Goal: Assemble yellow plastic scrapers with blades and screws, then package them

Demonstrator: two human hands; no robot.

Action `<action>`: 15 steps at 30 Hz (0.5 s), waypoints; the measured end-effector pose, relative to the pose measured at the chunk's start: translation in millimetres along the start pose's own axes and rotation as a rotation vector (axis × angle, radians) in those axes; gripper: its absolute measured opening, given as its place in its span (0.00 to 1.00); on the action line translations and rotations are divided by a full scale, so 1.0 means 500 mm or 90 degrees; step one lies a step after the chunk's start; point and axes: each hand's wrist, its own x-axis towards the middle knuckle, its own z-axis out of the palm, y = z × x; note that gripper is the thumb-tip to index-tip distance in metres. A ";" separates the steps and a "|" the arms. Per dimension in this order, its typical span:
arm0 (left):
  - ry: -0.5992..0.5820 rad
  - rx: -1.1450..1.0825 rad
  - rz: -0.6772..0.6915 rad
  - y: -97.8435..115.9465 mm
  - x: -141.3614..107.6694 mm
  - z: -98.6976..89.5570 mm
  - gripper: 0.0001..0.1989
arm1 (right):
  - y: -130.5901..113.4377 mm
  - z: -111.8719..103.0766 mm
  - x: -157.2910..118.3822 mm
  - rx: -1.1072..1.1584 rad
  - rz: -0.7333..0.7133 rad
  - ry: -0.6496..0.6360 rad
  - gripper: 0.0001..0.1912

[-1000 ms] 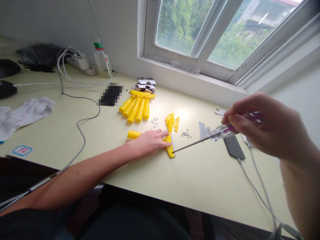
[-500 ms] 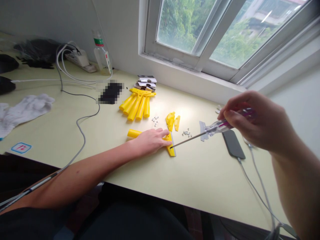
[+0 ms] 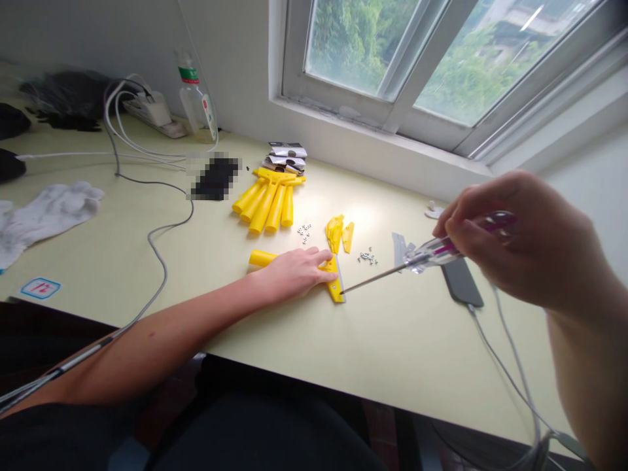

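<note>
On the table lies a yellow scraper (image 3: 335, 289) with a T-shaped head and a metal blade along its right edge. My left hand (image 3: 299, 271) is closed over it, pressing it to the table and hiding much of the handle. My right hand (image 3: 510, 245) grips a screwdriver (image 3: 375, 280) by its clear and purple handle. Its long shaft slants down left, with the tip at the lower end of the scraper head; I cannot tell if it touches. Beside the head are loose yellow plates (image 3: 335, 232), small screws (image 3: 367, 256) and small nuts (image 3: 304, 232).
Several yellow scraper handles (image 3: 265, 206) lie fanned out before folded packets (image 3: 286, 157). A clear wrapper (image 3: 400, 252) and a dark phone (image 3: 462, 283) on a cable are at right. White gloves (image 3: 53, 219), a bottle (image 3: 196, 104), a power strip (image 3: 157, 114) and cables stand left.
The screwdriver tip has moved slightly down and right, off the screw spot on the scraper head, where a silver screw head now shows. My right hand has shifted right; my left hand stays put.
</note>
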 end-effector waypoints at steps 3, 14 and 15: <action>0.004 -0.006 -0.005 0.001 -0.001 -0.001 0.17 | -0.004 0.003 0.002 0.001 0.009 0.038 0.09; -0.005 -0.004 -0.002 0.002 0.000 -0.004 0.17 | -0.001 0.015 0.003 -0.041 0.053 0.073 0.09; -0.006 -0.004 -0.003 0.002 0.000 -0.004 0.18 | -0.003 0.018 0.004 -0.059 0.070 0.084 0.10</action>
